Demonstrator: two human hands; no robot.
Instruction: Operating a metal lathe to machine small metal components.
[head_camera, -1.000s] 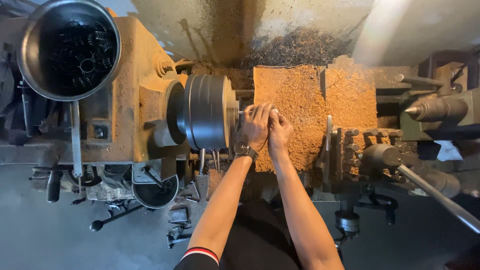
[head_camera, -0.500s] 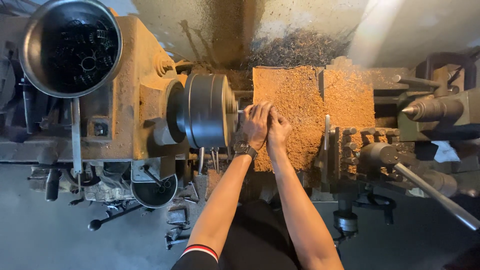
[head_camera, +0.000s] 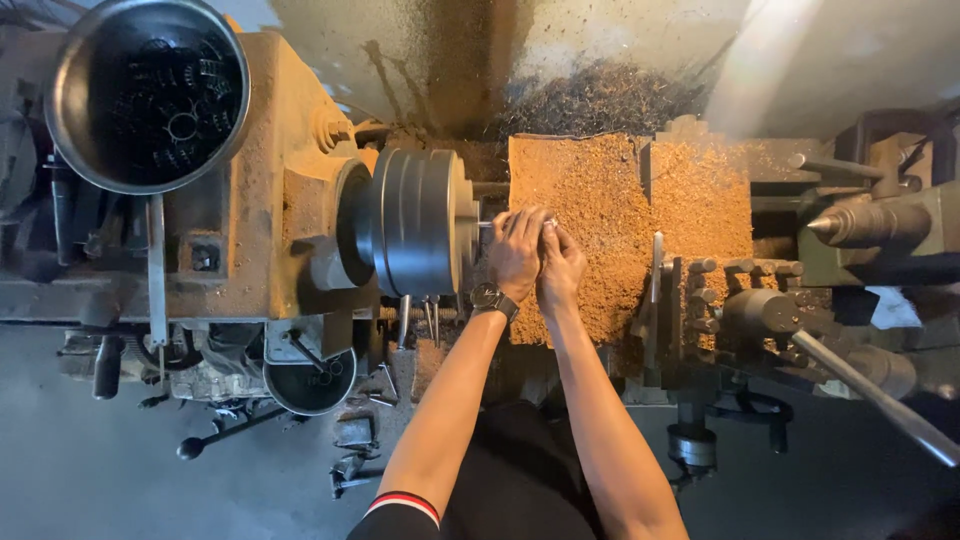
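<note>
While I lean over the lathe (head_camera: 250, 230), my left hand (head_camera: 515, 250) and right hand (head_camera: 560, 268) press together just beside the round chuck (head_camera: 420, 222). Both curl narrowly around a small shiny part (head_camera: 549, 224) pinched between my fingertips; I cannot tell its shape. A thin rod (head_camera: 485, 224) pokes from the chuck toward my left hand. Orange shavings (head_camera: 610, 200) cover the bed behind, and a metal bowl (head_camera: 148, 95) sits on top at far left.

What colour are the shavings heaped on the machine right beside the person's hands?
Orange-brown shavings, best seen in the head view.
</note>
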